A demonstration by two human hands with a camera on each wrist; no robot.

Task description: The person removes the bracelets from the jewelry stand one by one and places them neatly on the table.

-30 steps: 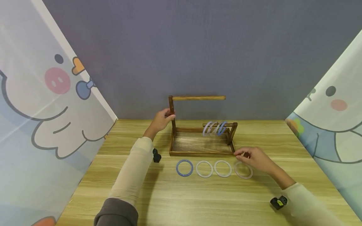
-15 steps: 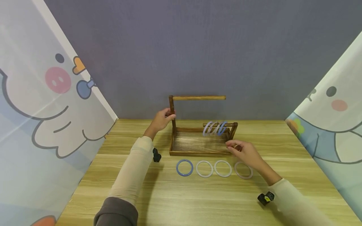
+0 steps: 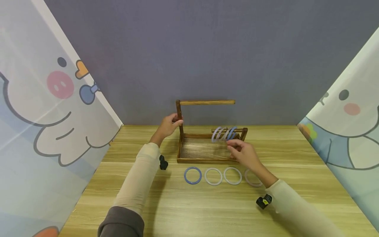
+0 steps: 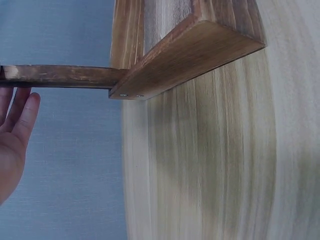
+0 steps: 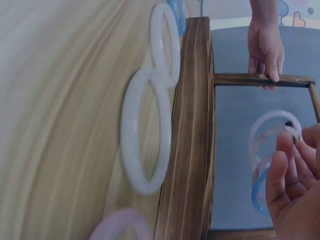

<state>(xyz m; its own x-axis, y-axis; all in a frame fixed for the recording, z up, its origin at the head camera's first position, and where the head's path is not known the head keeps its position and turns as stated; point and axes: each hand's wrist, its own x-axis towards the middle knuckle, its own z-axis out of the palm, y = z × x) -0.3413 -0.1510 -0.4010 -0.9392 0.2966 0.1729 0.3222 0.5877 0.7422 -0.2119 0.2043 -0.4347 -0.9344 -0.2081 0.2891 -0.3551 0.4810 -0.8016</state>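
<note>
My left hand (image 3: 170, 125) holds the tall upright post (image 3: 179, 113) of a brown wooden bangle rack, thumb in front and fingers behind. The left wrist view shows that hand (image 4: 12, 145) at the post. My right hand (image 3: 243, 154) is over the tray's right part, loosely bent fingers beside the blue bangle (image 3: 232, 132) on the low bar, nothing seen in its grasp. Several bangles hang there, with a lavender bangle (image 3: 215, 135) farthest left. In the right wrist view, the right fingers (image 5: 277, 172) overlap these hanging bangles.
In front of the rack lie a blue bangle (image 3: 192, 175), two white bangles (image 3: 213, 176) and a pale pink bangle (image 3: 252, 181), partly behind the right forearm. The rack's upper bar (image 3: 207, 102) carries nothing. A grey wall (image 3: 207, 49) stands behind.
My right hand has moved left and farther in, from the tray's front right corner to the hanging bangles. The left hand stays on the post; the bangles look unmoved.
</note>
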